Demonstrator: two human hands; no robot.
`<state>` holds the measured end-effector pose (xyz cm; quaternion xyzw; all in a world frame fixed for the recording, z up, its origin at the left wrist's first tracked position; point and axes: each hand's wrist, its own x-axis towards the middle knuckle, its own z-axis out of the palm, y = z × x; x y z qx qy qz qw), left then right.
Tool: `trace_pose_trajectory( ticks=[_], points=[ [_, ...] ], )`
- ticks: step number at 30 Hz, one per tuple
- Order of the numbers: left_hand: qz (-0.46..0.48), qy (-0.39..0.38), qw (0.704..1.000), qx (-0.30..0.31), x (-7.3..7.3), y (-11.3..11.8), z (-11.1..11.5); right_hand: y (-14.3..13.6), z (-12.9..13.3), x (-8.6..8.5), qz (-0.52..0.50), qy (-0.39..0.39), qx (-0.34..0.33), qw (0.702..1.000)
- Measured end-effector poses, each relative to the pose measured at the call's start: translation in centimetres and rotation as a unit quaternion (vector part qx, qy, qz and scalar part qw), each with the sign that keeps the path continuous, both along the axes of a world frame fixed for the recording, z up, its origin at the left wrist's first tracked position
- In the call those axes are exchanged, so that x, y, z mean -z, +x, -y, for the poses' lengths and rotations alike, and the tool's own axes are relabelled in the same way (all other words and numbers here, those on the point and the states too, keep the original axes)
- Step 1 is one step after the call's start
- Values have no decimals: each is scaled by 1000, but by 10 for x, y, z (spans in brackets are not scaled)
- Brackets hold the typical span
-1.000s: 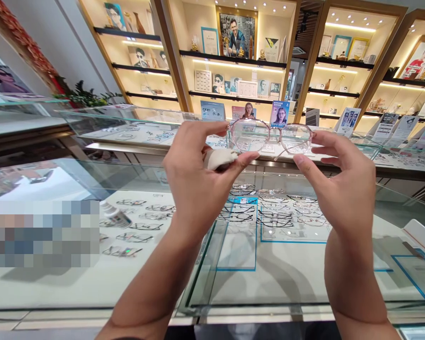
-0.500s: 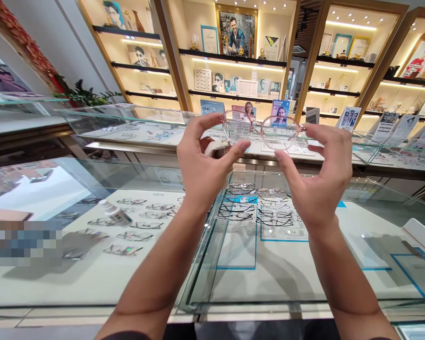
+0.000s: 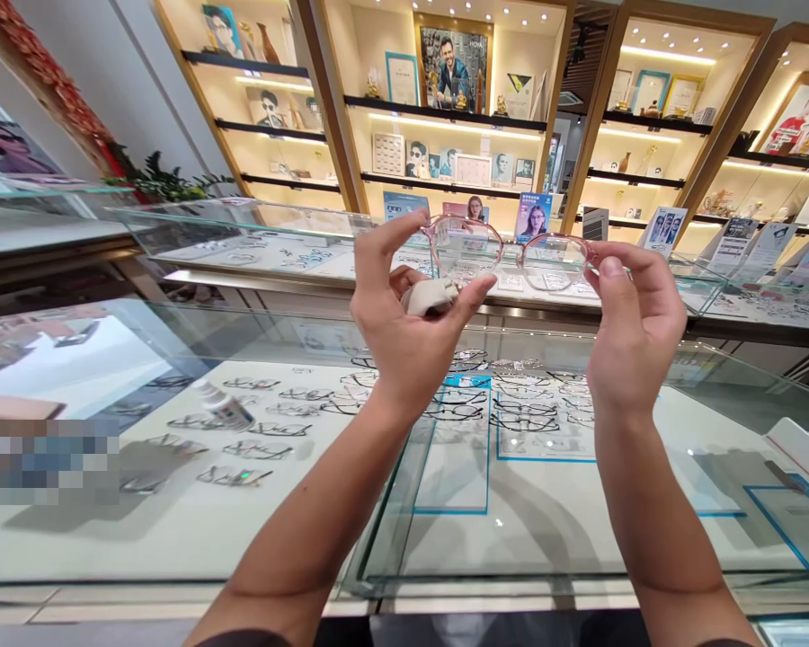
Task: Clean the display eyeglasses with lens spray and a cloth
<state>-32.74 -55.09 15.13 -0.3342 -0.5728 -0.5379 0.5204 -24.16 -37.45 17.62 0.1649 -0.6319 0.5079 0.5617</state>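
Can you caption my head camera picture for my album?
Right hand pinches one end of the pink-rimmed glasses, left hand at the other, with lit shelves behind.

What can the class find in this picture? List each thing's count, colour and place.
Eyeglasses: one pair, pink rims, held up centre
Cloth: one, off-white, under the eyeglasses' left side
Bottle: one, white, left of centre
Spectacles: many, mostly dark, inside glass counters
Shelves: several, black-edged, back wall
Pictures: many, mixed colours, shelves and counters
Plant: one cluster, green, back left
Left hand: one, centre, gripping the cloth
Right hand: one, right of centre, holding the eyeglasses
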Motion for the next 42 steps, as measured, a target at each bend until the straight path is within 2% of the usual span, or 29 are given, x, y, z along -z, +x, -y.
trace_pose_trajectory(
  ticks=[3,8,12,15,19,22,26,31,34,38,42],
  points=[
    [15,7,1000,-2,1,2,-4,-2,-6,2,15,19,21,1000],
    [63,9,996,56,0,1,-5,-2,-11,4,19,46,43,998],
    [98,-15,993,66,-2,-2,-2,4,-2,2,-8,55,62,997],
    [99,-34,991,79,-3,-6,0,10,6,0,-15,50,93,994],
    [94,-41,989,103,-4,-9,0,13,12,0,-1,85,147,985],
    [89,-33,991,93,-4,-8,0,10,9,2,-12,84,134,987],
    [54,17,997,61,-2,-2,-2,-1,0,8,21,81,114,990],
    [22,46,998,27,2,6,-7,-14,-10,13,21,77,67,995],
    [11,60,998,6,5,8,-10,-14,-11,12,27,80,70,994],
    [7,60,998,22,8,5,-13,-12,-10,10,8,62,56,997],
    [-19,71,997,-6,10,-1,-18,-11,-7,11,-22,58,68,996]
  ],
)
